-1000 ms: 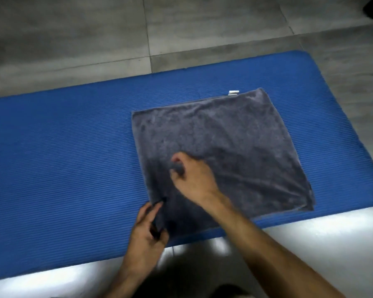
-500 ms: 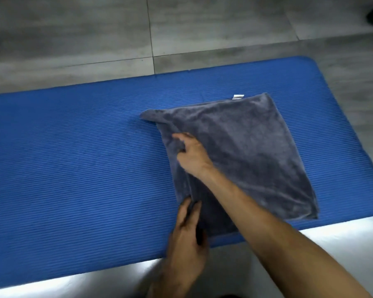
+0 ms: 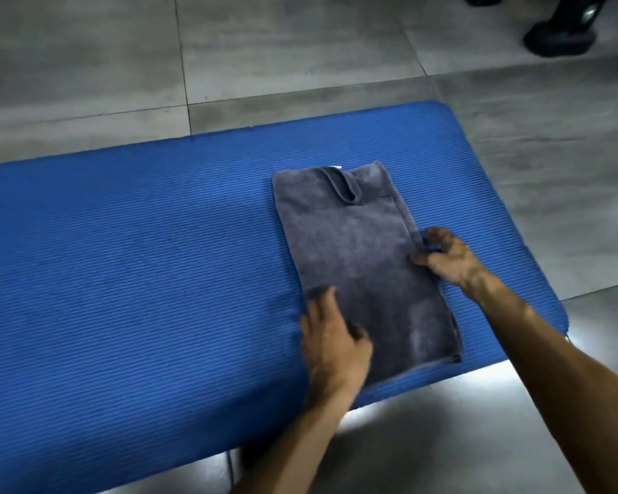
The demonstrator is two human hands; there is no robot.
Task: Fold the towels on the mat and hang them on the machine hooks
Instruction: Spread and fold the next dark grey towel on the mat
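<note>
a grey towel (image 3: 357,258), folded in half into a tall rectangle, lies flat on the right part of the blue mat (image 3: 122,279), with a small flap turned down at its far edge. the left hand (image 3: 332,336) rests on the towel's near left corner, fingers extended and relaxed, gripping nothing. the right hand (image 3: 446,258) sits at the towel's right edge, thumb and curled fingers pinching the layered edge; a dark object (image 3: 557,37) stands on the grey tiled floor (image 3: 300,48) at far right.
</note>
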